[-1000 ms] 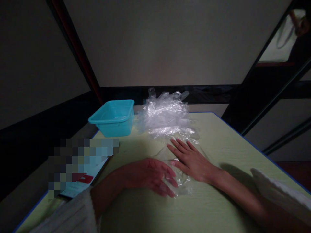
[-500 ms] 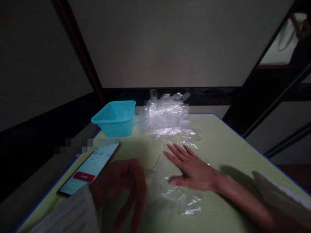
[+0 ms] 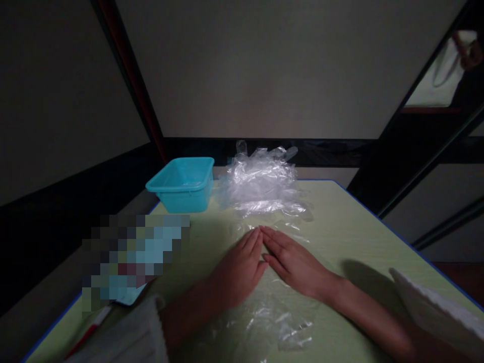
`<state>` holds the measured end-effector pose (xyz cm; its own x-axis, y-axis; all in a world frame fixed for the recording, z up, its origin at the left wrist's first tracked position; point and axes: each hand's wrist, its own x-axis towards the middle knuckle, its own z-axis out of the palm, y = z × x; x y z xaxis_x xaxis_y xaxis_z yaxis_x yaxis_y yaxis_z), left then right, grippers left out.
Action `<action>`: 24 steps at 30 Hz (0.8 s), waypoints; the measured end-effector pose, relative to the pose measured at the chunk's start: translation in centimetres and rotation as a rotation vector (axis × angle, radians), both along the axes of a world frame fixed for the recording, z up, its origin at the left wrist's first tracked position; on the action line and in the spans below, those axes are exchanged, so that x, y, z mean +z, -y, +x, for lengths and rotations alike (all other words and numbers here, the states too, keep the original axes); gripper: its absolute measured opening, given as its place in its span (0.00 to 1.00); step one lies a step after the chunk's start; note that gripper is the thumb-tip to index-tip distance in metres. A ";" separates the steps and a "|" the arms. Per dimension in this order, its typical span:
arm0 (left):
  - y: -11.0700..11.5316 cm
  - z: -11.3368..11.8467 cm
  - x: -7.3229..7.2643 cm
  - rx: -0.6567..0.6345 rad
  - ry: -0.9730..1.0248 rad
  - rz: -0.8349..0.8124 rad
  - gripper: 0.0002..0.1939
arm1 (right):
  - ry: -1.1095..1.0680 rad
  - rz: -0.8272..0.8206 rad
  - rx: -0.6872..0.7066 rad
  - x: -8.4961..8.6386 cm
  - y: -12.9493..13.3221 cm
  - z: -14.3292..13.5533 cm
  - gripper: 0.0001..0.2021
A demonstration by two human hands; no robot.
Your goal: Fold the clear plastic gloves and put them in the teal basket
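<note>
A thin clear plastic glove [image 3: 280, 320] lies spread on the table in front of me, its near part crinkled and shiny. My left hand [image 3: 239, 269] rests flat on it, fingers stretched forward and together. Flat on the plastic too is my right hand [image 3: 298, 263], angled inward so that the fingertips of both hands meet. Both hands are open and grip nothing; they cover the middle of the glove. Just beyond them sits a heap of clear disposable plastic gloves [image 3: 262, 181], some glove fingers sticking up at its back.
A turquoise plastic basket [image 3: 185, 199] stands at the back left. Left of my left hand lies a phone [image 3: 130, 296], mostly blurred out by pixel blocks. The pale yellow-green table [image 3: 351, 222] has a blue edge. A panelled wall [image 3: 264, 75] rises behind it.
My left hand has swung from beside the phone onto the plastic glove and flattened out there. My right hand stays on the glove, its spread fingers now drawn together.
</note>
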<state>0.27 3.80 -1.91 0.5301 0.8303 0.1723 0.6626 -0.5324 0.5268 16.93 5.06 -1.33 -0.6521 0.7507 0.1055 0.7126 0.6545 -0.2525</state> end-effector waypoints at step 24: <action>0.3 -0.9 0.4 0.150 -0.359 0.090 0.34 | 0.141 0.006 -0.198 -0.8 -3.2 5.3 0.38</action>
